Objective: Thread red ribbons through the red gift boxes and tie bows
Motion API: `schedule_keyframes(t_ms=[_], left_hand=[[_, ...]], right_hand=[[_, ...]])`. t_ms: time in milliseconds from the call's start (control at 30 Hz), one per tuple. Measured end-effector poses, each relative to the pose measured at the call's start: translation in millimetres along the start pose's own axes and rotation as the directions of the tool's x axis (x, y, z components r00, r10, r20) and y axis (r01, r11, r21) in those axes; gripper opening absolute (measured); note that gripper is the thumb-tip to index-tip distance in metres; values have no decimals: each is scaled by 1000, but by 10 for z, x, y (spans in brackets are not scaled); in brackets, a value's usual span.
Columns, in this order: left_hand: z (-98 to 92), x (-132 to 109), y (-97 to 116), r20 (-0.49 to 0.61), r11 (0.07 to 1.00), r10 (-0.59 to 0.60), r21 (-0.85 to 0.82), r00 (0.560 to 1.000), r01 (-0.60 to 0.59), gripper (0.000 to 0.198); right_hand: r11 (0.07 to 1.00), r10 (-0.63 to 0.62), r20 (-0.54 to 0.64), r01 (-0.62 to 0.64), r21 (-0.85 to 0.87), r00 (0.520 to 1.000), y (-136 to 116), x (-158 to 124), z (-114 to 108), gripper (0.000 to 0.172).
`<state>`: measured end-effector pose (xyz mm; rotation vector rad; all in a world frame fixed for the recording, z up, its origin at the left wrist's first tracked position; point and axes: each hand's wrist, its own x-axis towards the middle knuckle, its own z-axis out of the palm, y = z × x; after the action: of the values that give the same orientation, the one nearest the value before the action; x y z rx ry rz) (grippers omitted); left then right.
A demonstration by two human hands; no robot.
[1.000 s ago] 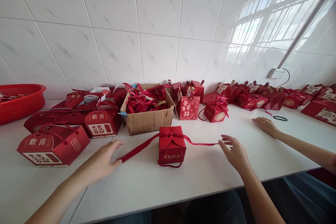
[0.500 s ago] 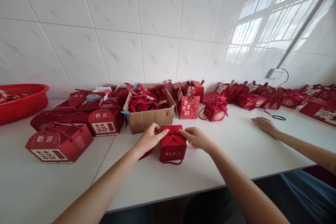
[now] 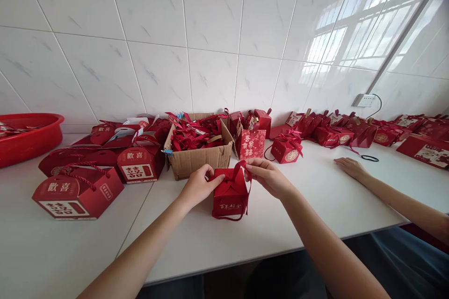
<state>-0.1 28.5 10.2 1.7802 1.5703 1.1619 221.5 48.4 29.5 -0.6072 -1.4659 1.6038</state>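
Observation:
A small red gift box with gold lettering stands upright on the white table in front of me. Its lid flaps meet at the top, where a red ribbon runs through, and a red cord hangs at its front. My left hand is closed at the box's upper left edge, thumb on top beside the ribbon; its other fingers are partly hidden. On the right, my right hand pinches the ribbon in a raised loop just above the box, with a tail dangling down the box's right side.
Behind the box stands a cardboard carton full of red ribbons. Red handled boxes crowd the left, beside a red basin. Finished-looking red boxes line the wall. A co-worker's hand rests at right near a black loop.
My right hand has risen slightly from the box top, drawing the ribbon up into a loop. My left hand stays at the box's left edge; the ribbon tail beneath it is no longer visible.

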Motion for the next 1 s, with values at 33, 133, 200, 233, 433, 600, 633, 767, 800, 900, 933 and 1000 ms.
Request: schedule_keyframes(t_ms=[33, 133, 200, 233, 433, 600, 633, 767, 800, 900, 933, 1000], left_hand=[[-9, -8, 51, -35, 1000, 20, 10, 999, -19, 32], [5, -15, 253, -84, 996, 89, -12, 993, -90, 28], [42, 5, 387, -29, 990, 112, -86, 993, -114, 32], [62, 22, 444, 9, 985, 116, -130, 993, -114, 33], [90, 104, 622, 83, 968, 99, -240, 992, -77, 29], [-13, 80, 533, 76, 966, 125, -235, 989, -104, 29], [-38, 72, 461, 41, 970, 114, -222, 993, -102, 30], [-97, 42, 83, -59, 996, -73, -62, 996, 69, 35], [-98, 33, 6, -30, 992, -119, -38, 992, 118, 36], [-75, 4, -101, 87, 983, -169, -54, 982, 174, 44], [-63, -5, -98, 118, 982, -163, -80, 979, 173, 46], [-37, -18, -63, 153, 975, -153, -138, 976, 174, 48]], right_hand=[[1000, -5, -9, 5, -10, 1000, -3, 9, 18, 18], [999, -1, -32, -1, -43, 999, 7, 18, 59, 23], [998, -11, -40, 8, -69, 999, 13, 13, 78, 26], [996, -18, -38, 14, -91, 999, 13, 9, 87, 26], [973, -68, -87, 46, -227, 994, 12, 29, 147, 31], [903, -117, -74, 75, -424, 990, 70, 73, 186, 28], [889, -140, -88, 86, -450, 986, 79, 75, 186, 28], [866, -177, -70, 122, -485, 982, 111, 67, 153, 27], [874, -163, -46, 123, -470, 986, 123, 62, 141, 27], [921, -120, 15, 117, -371, 993, 173, 48, 116, 30], [933, -120, 26, 122, -337, 992, 191, 44, 113, 31], [943, -134, 36, 139, -301, 990, 222, 38, 117, 32]])
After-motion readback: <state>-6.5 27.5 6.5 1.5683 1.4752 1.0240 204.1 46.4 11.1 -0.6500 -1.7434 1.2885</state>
